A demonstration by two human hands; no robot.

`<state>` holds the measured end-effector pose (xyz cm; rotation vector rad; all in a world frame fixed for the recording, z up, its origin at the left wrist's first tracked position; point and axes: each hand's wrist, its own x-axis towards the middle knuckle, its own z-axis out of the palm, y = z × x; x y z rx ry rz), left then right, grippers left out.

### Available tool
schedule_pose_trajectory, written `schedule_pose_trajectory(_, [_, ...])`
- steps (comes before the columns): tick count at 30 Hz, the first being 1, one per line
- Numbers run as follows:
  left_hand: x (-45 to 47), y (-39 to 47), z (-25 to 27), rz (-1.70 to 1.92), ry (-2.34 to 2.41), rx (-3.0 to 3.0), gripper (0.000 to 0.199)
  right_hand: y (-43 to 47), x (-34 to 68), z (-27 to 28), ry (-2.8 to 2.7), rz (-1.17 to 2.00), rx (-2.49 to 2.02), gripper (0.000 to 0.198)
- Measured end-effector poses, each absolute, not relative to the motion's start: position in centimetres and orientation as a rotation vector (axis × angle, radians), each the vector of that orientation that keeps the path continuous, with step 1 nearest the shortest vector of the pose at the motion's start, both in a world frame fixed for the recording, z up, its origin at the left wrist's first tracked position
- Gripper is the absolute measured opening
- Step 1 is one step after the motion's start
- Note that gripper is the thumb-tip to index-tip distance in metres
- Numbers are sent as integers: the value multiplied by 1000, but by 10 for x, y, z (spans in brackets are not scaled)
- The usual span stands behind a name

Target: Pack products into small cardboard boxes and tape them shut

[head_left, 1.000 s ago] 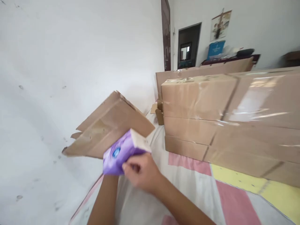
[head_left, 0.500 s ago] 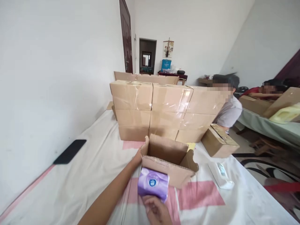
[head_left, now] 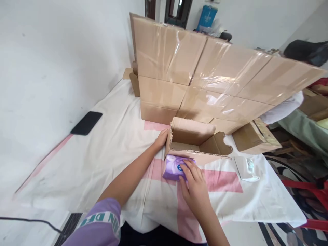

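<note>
An open, empty cardboard box point(head_left: 192, 131) with torn, ragged edges stands in front of me on the cloth-covered table. My left hand point(head_left: 162, 138) grips its left side wall, with the fingertips partly hidden. A purple pack of tissues point(head_left: 171, 167) lies against the box's near side. Over its right part rests my right hand point(head_left: 196, 181), the fingers on top and the thumb on the near edge. To the right of the box lies a white soft pack point(head_left: 246, 169).
Taped cardboard boxes form a wall point(head_left: 164, 89) behind the open box. Another carton point(head_left: 256, 138) stands at the right table edge. A black phone-like slab point(head_left: 87, 123) lies at left. Beyond the wall of boxes, a person's pale sleeve point(head_left: 284, 107) shows.
My view has tipped downward. The right hand, earlier curled at the pack's near edge, now lies over its top. My left hand stays at the box's left side.
</note>
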<state>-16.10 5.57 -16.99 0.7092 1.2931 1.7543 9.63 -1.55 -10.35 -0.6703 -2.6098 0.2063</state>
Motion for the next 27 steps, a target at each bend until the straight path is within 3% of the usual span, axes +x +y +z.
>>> schedule_pose_trajectory(12, [-165,56,-168,1770,1258,843,35,33,104,-79,-2680,419,-543,23])
schedule_pose_trajectory(13, [-165,56,-168,1769,1260,844,34,33,104,-79,-2719,430,-581,26])
schedule_pose_trajectory(17, [-167,55,-171,1759,1265,854,33,26,105,-84,-2826,494,-685,69])
schedule_pose_trajectory(19, [-167,56,-174,1758,1261,855,33,19,111,-86,-2794,529,-774,70])
schedule_pose_trajectory(23, [-168,56,-181,1728,1234,858,37,-10,133,-94,-2438,841,-1253,64])
schedule_pose_trajectory(27, [-168,55,-183,1691,1215,880,38,-61,160,-115,-1583,1343,-1627,51])
